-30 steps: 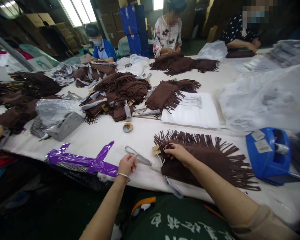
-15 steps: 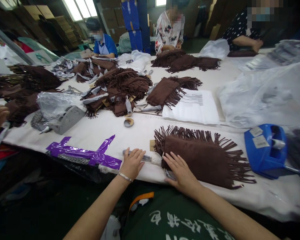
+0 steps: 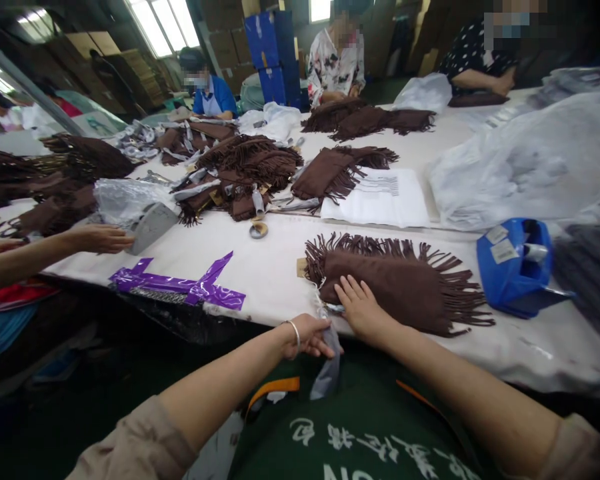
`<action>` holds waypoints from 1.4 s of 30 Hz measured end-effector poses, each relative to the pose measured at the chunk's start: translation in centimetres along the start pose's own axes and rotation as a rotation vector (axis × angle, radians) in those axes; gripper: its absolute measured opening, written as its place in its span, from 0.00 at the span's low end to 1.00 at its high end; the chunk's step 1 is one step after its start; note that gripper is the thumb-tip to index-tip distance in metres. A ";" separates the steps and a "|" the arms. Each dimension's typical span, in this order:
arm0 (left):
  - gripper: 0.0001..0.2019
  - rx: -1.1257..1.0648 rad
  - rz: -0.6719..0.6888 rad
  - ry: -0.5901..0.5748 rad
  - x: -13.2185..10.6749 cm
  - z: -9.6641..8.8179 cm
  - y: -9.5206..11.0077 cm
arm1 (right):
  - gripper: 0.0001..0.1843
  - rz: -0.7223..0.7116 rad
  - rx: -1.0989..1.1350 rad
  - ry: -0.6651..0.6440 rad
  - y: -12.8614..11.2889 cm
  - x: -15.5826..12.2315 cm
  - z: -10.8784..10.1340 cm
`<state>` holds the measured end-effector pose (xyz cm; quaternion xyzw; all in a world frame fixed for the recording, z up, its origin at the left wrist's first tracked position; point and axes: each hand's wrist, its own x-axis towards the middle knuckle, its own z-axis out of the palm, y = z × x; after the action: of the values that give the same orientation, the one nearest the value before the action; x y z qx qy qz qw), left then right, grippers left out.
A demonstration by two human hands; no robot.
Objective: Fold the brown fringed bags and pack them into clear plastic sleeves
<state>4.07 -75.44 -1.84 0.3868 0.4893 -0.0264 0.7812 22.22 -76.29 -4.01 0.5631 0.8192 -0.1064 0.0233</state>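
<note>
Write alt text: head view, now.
A person's right hand lies on a brown fringed bag on a white table; the left hand holds a grey strip. To the right is a blue plastic holder; more brown bags and co-workers are beyond.

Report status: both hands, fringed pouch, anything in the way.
Left hand gripping grey strip. Right hand spread on brown pouch. Pouch flat, fringe splayed. Blue holder close by, off the pouch.

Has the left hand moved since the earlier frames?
Yes: against the purple tape, the left hand has shifted rightward and lower in the picture, now at the grey strap.
</note>
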 end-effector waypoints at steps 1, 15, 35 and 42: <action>0.21 -0.073 0.007 -0.013 0.6 1.0 0.1 | 0.33 -0.016 0.012 -0.038 0.3 0.2 -0.6; 0.15 0.371 0.338 0.014 0.1 -0.5 -0.7 | 0.31 -0.115 -0.084 0.242 -0.6 -3.7 1.6; 0.09 0.949 0.521 0.748 4.3 -14.3 9.6 | 0.37 -0.199 -0.080 0.217 3.2 -1.4 0.7; 0.15 0.631 0.336 0.701 -2.6 -14.4 3.2 | 0.39 -0.160 -0.048 0.247 2.7 -1.8 1.2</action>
<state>-6.60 -65.00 -1.13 0.6632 0.6215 0.0848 0.4082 25.34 -77.27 -5.29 0.5040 0.8605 -0.0183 -0.0727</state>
